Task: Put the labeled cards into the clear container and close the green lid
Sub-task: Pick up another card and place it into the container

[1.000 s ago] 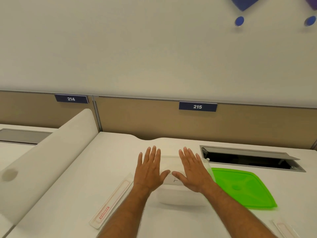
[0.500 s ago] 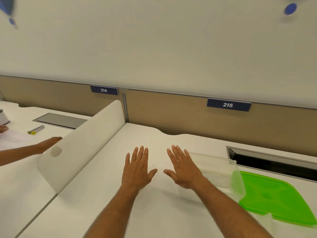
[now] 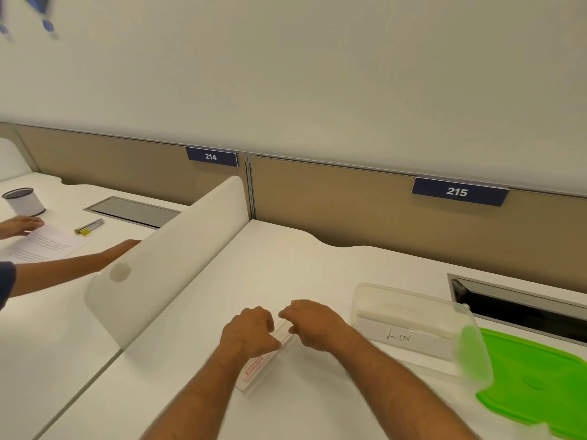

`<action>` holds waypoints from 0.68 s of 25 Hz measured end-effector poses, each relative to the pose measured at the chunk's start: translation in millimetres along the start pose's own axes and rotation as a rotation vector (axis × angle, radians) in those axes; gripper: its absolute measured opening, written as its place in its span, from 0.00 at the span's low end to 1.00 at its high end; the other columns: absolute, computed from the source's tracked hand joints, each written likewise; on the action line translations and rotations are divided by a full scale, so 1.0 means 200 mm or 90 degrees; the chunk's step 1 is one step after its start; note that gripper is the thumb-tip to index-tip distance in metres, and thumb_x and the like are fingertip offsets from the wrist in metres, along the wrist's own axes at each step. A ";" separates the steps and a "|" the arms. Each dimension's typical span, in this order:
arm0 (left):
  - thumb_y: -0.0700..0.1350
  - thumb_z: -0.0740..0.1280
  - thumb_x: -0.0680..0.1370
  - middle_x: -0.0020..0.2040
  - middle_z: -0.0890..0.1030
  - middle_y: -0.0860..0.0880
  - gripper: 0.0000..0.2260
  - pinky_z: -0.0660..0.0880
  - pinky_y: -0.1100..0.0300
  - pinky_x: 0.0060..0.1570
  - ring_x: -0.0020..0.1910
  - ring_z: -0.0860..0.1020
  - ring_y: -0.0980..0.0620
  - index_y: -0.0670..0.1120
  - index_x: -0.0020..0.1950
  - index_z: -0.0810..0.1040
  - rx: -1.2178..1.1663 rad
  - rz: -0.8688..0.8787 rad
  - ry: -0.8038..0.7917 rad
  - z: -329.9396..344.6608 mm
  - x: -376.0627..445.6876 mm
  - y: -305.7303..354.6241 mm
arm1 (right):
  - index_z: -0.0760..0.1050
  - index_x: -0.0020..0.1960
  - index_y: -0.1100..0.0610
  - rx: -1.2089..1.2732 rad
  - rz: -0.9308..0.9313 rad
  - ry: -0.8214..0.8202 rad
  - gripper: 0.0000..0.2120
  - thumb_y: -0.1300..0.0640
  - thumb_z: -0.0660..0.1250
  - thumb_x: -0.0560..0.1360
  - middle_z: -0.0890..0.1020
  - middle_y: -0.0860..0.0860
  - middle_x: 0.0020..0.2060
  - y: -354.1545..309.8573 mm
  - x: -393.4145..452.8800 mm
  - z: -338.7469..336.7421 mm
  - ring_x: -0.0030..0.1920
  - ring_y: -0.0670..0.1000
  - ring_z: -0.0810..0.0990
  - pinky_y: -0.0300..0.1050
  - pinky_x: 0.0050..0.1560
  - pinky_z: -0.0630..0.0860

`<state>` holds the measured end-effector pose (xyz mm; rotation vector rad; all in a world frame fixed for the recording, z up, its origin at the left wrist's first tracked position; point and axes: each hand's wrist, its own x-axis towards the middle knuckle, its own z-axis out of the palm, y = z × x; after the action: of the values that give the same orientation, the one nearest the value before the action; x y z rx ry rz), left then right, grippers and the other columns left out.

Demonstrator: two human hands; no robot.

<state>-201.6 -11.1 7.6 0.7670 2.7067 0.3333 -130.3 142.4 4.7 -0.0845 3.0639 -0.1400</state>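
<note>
Near me on the desk [image 3: 301,268] my left hand [image 3: 247,333] and right hand [image 3: 313,322] curl round a red-lettered card [image 3: 265,365], gripping its far end; right of them the open container [image 3: 416,325] holds a "LION" card [image 3: 398,337]; the green lid [image 3: 536,382] lies at its right; sign 215 [image 3: 457,192] hangs farther back

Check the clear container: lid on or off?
Off. The clear container stands open; the green lid lies flat on the desk beside it.

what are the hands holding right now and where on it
Both hands hold one clear card sleeve with a red label. The left hand grips its middle from the left side; the right hand pinches its far end.
</note>
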 end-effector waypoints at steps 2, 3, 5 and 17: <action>0.51 0.72 0.68 0.44 0.81 0.56 0.09 0.75 0.63 0.40 0.41 0.80 0.55 0.53 0.47 0.80 -0.006 -0.002 -0.005 0.02 0.00 -0.01 | 0.71 0.68 0.54 -0.002 0.000 -0.006 0.18 0.62 0.62 0.79 0.78 0.56 0.62 0.00 0.02 0.03 0.63 0.58 0.74 0.54 0.60 0.74; 0.49 0.71 0.68 0.43 0.81 0.56 0.06 0.74 0.63 0.39 0.40 0.81 0.55 0.53 0.45 0.79 -0.011 -0.001 -0.002 0.02 -0.01 -0.01 | 0.72 0.67 0.55 0.000 0.000 -0.006 0.17 0.63 0.62 0.79 0.78 0.55 0.61 0.00 0.03 0.04 0.61 0.58 0.75 0.53 0.58 0.74; 0.48 0.71 0.70 0.43 0.83 0.55 0.03 0.76 0.63 0.40 0.41 0.81 0.55 0.53 0.43 0.81 -0.022 0.004 0.006 0.04 -0.01 -0.01 | 0.74 0.65 0.54 0.017 0.007 -0.004 0.16 0.65 0.62 0.79 0.78 0.54 0.59 0.01 0.03 0.07 0.59 0.57 0.75 0.52 0.52 0.75; 0.52 0.65 0.79 0.56 0.82 0.59 0.11 0.75 0.61 0.51 0.55 0.79 0.56 0.60 0.59 0.82 -0.087 0.046 0.170 0.00 -0.07 0.00 | 0.76 0.63 0.52 0.149 0.039 0.116 0.13 0.60 0.60 0.80 0.78 0.52 0.56 0.03 -0.06 -0.02 0.55 0.55 0.75 0.50 0.57 0.72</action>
<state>-190.4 -19.7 11.3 0.8332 2.8670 0.6750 -119.3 149.9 9.8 0.0379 3.1976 -0.5290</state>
